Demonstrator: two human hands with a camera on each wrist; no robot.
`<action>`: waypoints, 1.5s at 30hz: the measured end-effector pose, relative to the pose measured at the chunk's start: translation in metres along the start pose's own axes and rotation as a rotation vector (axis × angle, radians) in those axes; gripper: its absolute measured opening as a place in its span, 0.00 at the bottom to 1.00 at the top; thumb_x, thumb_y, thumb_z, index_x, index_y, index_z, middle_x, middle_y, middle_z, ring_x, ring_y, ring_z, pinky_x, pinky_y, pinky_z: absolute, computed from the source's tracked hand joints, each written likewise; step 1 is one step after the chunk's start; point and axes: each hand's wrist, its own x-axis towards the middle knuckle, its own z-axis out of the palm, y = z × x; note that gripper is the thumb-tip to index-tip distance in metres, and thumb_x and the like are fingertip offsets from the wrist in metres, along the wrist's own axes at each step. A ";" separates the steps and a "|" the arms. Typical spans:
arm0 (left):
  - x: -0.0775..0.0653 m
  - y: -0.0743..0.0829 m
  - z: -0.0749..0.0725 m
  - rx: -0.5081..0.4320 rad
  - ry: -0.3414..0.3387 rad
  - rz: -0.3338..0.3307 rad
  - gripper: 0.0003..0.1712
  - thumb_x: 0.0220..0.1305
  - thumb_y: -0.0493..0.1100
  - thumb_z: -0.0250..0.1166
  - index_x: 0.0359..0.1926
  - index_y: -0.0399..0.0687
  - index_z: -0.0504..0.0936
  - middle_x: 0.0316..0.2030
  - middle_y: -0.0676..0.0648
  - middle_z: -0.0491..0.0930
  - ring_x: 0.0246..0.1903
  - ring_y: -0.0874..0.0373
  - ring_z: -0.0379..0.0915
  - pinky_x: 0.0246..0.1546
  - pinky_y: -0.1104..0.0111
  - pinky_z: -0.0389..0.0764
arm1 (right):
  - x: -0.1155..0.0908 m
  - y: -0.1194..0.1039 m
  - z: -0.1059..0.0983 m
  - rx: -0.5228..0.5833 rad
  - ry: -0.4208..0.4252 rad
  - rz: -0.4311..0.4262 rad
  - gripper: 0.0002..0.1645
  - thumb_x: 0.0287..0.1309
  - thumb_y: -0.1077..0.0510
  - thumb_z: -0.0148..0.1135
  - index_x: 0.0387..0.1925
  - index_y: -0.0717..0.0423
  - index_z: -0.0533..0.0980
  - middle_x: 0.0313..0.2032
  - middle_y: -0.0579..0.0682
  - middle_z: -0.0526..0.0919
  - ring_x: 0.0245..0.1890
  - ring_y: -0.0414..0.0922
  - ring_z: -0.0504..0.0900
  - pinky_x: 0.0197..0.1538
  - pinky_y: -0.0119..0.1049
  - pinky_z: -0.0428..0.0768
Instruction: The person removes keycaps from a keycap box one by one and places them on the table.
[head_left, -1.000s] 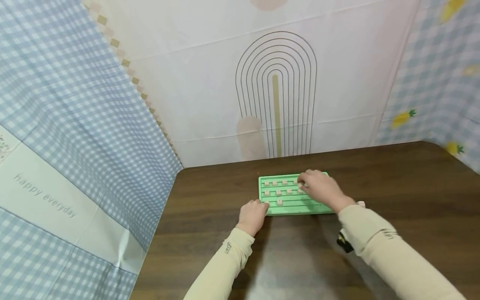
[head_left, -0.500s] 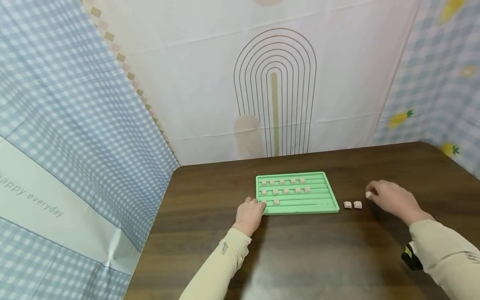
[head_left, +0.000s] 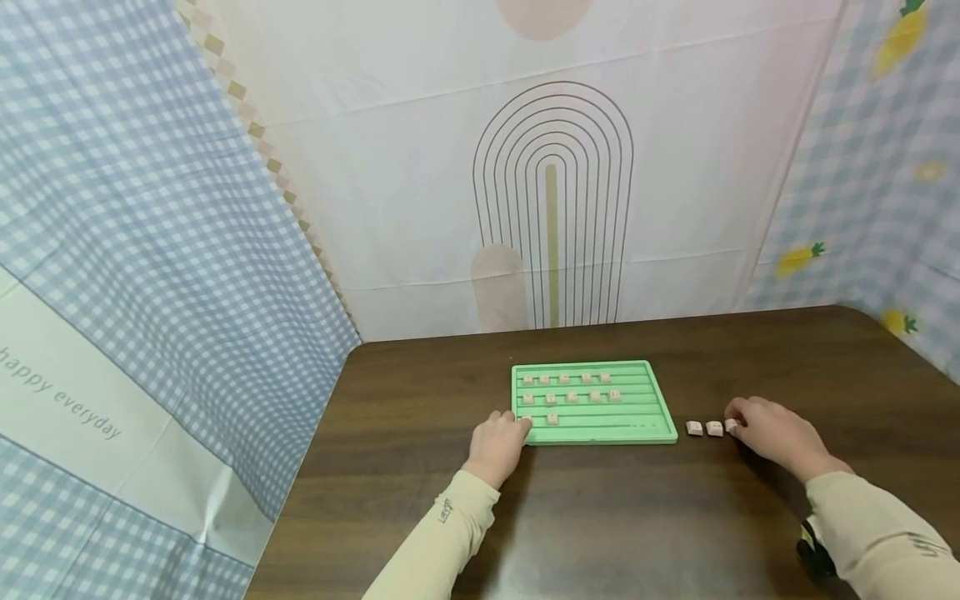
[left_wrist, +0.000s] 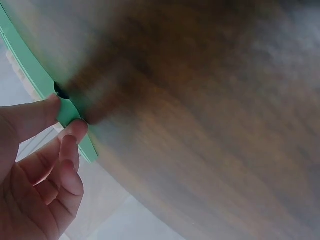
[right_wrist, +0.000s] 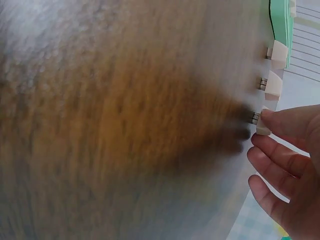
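A green tray (head_left: 637,408) with ridged rows lies on the table, several small off-white keycaps (head_left: 572,397) standing in its rows. At the tray's near left corner is my left hand (head_left: 496,447). The left wrist view shows its thumb and index finger pinching the green edge (left_wrist: 30,57). To the right of the tray my right hand (head_left: 776,433) pinches a keycap (right_wrist: 263,126) between thumb and index finger, down at the table. Two more keycaps (head_left: 705,428) sit between that one and the tray, in one line. My fingers partly hide the held keycap and one in the tray's front row.
The dark wooden table (head_left: 600,517) reaches back to a white patterned cloth (head_left: 405,208). Blue checked cloth (head_left: 187,208) hangs at the left, and more hangs at the right. A dark band (head_left: 813,550) shows under the right sleeve.
My right hand left the tray's upper rows, moved right with a keycap, and lowered it beside the two on the table. My left hand stays at the tray's corner.
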 end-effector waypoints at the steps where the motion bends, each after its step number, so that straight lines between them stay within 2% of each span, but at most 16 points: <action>1: 0.000 0.000 0.000 0.002 0.007 0.001 0.06 0.58 0.42 0.61 0.35 0.55 0.83 0.26 0.48 0.82 0.23 0.55 0.71 0.20 0.67 0.79 | 0.000 0.000 0.000 0.000 -0.001 0.001 0.10 0.53 0.60 0.58 0.36 0.63 0.76 0.32 0.60 0.79 0.30 0.52 0.76 0.29 0.50 0.75; 6: 0.000 -0.001 0.000 0.000 0.022 0.002 0.07 0.59 0.42 0.60 0.35 0.55 0.83 0.27 0.48 0.82 0.23 0.55 0.71 0.19 0.67 0.79 | 0.001 -0.002 -0.004 0.013 -0.020 0.001 0.17 0.53 0.59 0.59 0.42 0.67 0.74 0.38 0.67 0.79 0.36 0.60 0.77 0.32 0.54 0.76; 11: 0.000 -0.002 0.002 -0.002 0.043 0.005 0.06 0.59 0.42 0.60 0.34 0.54 0.83 0.26 0.48 0.82 0.21 0.55 0.71 0.18 0.67 0.79 | 0.006 -0.010 -0.010 0.018 -0.014 -0.024 0.21 0.53 0.59 0.59 0.46 0.68 0.73 0.42 0.69 0.79 0.40 0.63 0.76 0.35 0.57 0.76; 15: -0.001 -0.001 0.002 -0.023 0.028 0.001 0.06 0.58 0.39 0.60 0.33 0.54 0.82 0.26 0.47 0.82 0.22 0.54 0.71 0.18 0.66 0.78 | 0.015 -0.031 -0.016 0.002 0.022 -0.056 0.21 0.53 0.59 0.59 0.47 0.67 0.73 0.43 0.68 0.79 0.41 0.62 0.77 0.36 0.56 0.77; 18: -0.002 0.000 0.001 -0.032 0.015 0.000 0.07 0.58 0.37 0.59 0.33 0.54 0.81 0.27 0.46 0.81 0.22 0.53 0.71 0.17 0.65 0.78 | 0.028 -0.059 -0.016 0.019 0.048 -0.093 0.19 0.54 0.59 0.59 0.47 0.64 0.74 0.43 0.66 0.80 0.40 0.58 0.78 0.35 0.54 0.78; 21: -0.002 0.000 0.001 -0.025 -0.004 -0.007 0.08 0.58 0.36 0.59 0.35 0.54 0.81 0.28 0.45 0.81 0.24 0.53 0.73 0.18 0.64 0.79 | 0.044 -0.090 -0.009 0.059 0.067 -0.138 0.18 0.54 0.58 0.59 0.46 0.62 0.75 0.43 0.63 0.81 0.40 0.56 0.79 0.37 0.54 0.78; 26: -0.003 0.001 0.001 -0.029 -0.025 -0.020 0.09 0.57 0.35 0.59 0.37 0.52 0.80 0.30 0.44 0.80 0.27 0.52 0.74 0.21 0.64 0.81 | 0.066 -0.137 0.014 0.136 0.039 -0.176 0.16 0.56 0.58 0.57 0.45 0.60 0.77 0.43 0.59 0.83 0.41 0.53 0.79 0.40 0.52 0.79; 28: -0.004 0.002 0.001 -0.035 -0.026 -0.023 0.09 0.57 0.34 0.60 0.38 0.51 0.79 0.30 0.44 0.80 0.28 0.52 0.75 0.22 0.65 0.81 | 0.073 -0.154 0.024 0.149 0.026 -0.189 0.15 0.56 0.58 0.58 0.45 0.60 0.77 0.42 0.58 0.83 0.41 0.52 0.79 0.40 0.51 0.80; 32: -0.006 0.001 0.003 -0.080 -0.016 -0.035 0.09 0.56 0.40 0.63 0.39 0.50 0.78 0.29 0.43 0.79 0.28 0.52 0.74 0.22 0.66 0.81 | 0.081 -0.181 0.039 0.132 0.005 -0.193 0.14 0.55 0.58 0.59 0.44 0.58 0.78 0.41 0.56 0.84 0.40 0.51 0.80 0.40 0.50 0.80; 37: -0.009 -0.002 0.005 -0.146 0.001 -0.047 0.14 0.52 0.46 0.67 0.39 0.49 0.77 0.30 0.44 0.78 0.28 0.52 0.74 0.21 0.66 0.80 | 0.084 -0.197 0.051 0.091 -0.012 -0.173 0.12 0.55 0.57 0.59 0.41 0.56 0.78 0.41 0.55 0.84 0.39 0.50 0.80 0.40 0.49 0.80; 45: -0.006 -0.004 0.005 -0.132 -0.005 -0.030 0.12 0.53 0.46 0.66 0.37 0.48 0.76 0.28 0.44 0.79 0.26 0.53 0.75 0.21 0.67 0.80 | 0.086 -0.204 0.058 -0.027 0.061 -0.231 0.04 0.54 0.58 0.60 0.31 0.55 0.78 0.31 0.51 0.81 0.29 0.45 0.78 0.31 0.44 0.79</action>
